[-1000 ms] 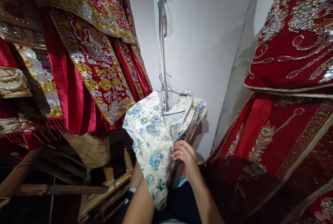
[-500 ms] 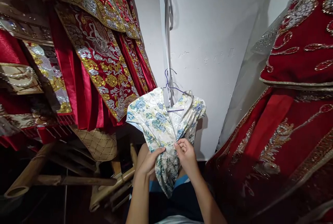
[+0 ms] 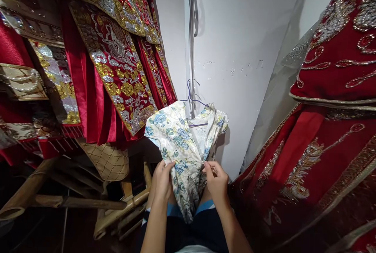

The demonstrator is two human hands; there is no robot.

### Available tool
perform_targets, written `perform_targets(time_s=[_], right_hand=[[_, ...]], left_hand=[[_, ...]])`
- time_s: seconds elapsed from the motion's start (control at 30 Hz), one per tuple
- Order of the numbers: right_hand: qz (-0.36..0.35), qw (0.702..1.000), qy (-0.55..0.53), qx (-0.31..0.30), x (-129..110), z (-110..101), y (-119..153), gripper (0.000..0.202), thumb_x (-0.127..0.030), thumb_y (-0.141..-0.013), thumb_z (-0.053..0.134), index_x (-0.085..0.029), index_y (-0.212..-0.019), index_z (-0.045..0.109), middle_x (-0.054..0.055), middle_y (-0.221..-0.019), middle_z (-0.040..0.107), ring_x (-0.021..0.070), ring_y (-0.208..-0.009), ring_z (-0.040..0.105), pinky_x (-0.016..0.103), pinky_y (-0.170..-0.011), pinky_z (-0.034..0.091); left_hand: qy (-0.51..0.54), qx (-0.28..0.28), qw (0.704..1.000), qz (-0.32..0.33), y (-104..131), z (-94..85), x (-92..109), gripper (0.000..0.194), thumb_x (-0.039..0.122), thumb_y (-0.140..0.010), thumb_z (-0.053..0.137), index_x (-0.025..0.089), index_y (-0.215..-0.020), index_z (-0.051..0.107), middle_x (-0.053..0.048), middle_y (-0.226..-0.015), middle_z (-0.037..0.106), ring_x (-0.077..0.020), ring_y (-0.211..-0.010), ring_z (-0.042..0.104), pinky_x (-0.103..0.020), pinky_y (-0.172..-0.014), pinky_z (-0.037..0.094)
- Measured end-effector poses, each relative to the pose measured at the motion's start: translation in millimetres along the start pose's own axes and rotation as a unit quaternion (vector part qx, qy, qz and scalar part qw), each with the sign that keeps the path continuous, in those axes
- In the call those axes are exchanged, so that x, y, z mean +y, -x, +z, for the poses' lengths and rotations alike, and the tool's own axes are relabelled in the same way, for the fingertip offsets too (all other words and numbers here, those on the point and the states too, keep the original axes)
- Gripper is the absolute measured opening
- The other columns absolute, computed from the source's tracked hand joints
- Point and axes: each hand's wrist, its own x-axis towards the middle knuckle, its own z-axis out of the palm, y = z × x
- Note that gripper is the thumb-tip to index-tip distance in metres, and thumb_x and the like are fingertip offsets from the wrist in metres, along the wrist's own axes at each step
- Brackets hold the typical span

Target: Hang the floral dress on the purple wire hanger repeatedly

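Note:
A white garment with blue flowers [image 3: 179, 139] hangs on a thin purple hanger [image 3: 189, 95] in the middle of the view, its lower part bunched and narrowing between my knees. My left hand [image 3: 162, 176] pinches the garment's left side at waist height, thumb on top. At the point of the V-shaped neckline, my right hand [image 3: 216, 176] pinches the front edge between thumb and fingers. Both hands are closed on the cloth.
Red dresses with gold and silver embroidery [image 3: 126, 84] hang on the left, above a bamboo frame [image 3: 79, 202]. On the right hang beaded red dresses [image 3: 323, 159]. A metal upright [image 3: 190, 37] stands before the white wall [image 3: 235, 29].
My hands have moved apart, the left one to the left and the right one slightly right. The cloth at the waist is spread wider. The view has shifted slightly.

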Motion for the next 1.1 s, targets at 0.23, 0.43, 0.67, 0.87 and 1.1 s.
perform_targets(time_s=[0.23,0.43,0.67,0.87,1.1], right_hand=[[-0.040,0.998,-0.040,0.008,-5,10,4,0.027,-0.042,-0.094,0.056,-0.020,-0.080,0.064,0.000,-0.064,0.058,0.0160,-0.061,0.057,0.027,-0.059,0.045],[-0.086,0.992,-0.048,-0.081,-13,23,1,0.025,-0.041,-0.095,0.054,-0.021,-0.083,0.063,0.000,-0.066,0.061,0.0158,-0.060,0.058,0.026,-0.058,0.046],[-0.192,0.960,0.139,-0.151,-44,29,-93,0.031,-0.044,-0.096,0.047,-0.023,-0.075,0.058,-0.004,-0.053,0.046,0.0136,-0.049,0.041,0.026,-0.051,0.031],[-0.283,0.935,0.184,-0.111,-106,48,-198,0.024,-0.033,-0.095,0.052,-0.022,-0.073,0.053,-0.005,-0.053,0.044,0.0152,-0.051,0.044,0.027,-0.056,0.031],[-0.283,0.953,0.069,-0.085,-128,44,-204,0.031,-0.041,-0.099,0.047,-0.022,-0.075,0.049,-0.007,-0.052,0.041,0.0122,-0.047,0.039,0.025,-0.053,0.031]], left_hand=[[-0.163,0.050,0.925,0.340,37,15.9,-4,0.025,0.028,-0.084,0.066,0.021,-0.106,0.059,-0.010,-0.116,0.058,-0.0264,-0.118,0.053,-0.044,-0.106,0.038],[-0.120,-0.154,0.953,0.231,72,32.6,-15,0.023,0.026,-0.090,0.057,0.019,-0.111,0.061,-0.008,-0.100,0.064,-0.0216,-0.095,0.063,-0.033,-0.086,0.050],[-0.137,-0.176,0.958,0.181,60,31.9,-11,0.008,0.024,-0.082,0.063,0.017,-0.079,0.065,-0.003,-0.073,0.061,-0.0185,-0.074,0.059,-0.026,-0.068,0.045],[-0.172,-0.217,0.948,0.157,62,28.0,-27,0.007,0.021,-0.078,0.062,0.017,-0.073,0.062,-0.002,-0.071,0.058,-0.0174,-0.071,0.056,-0.026,-0.067,0.043],[-0.139,-0.198,0.966,0.092,66,20.0,-34,0.010,0.024,-0.074,0.066,0.016,-0.074,0.062,-0.001,-0.067,0.055,-0.0161,-0.065,0.054,-0.025,-0.062,0.044]])
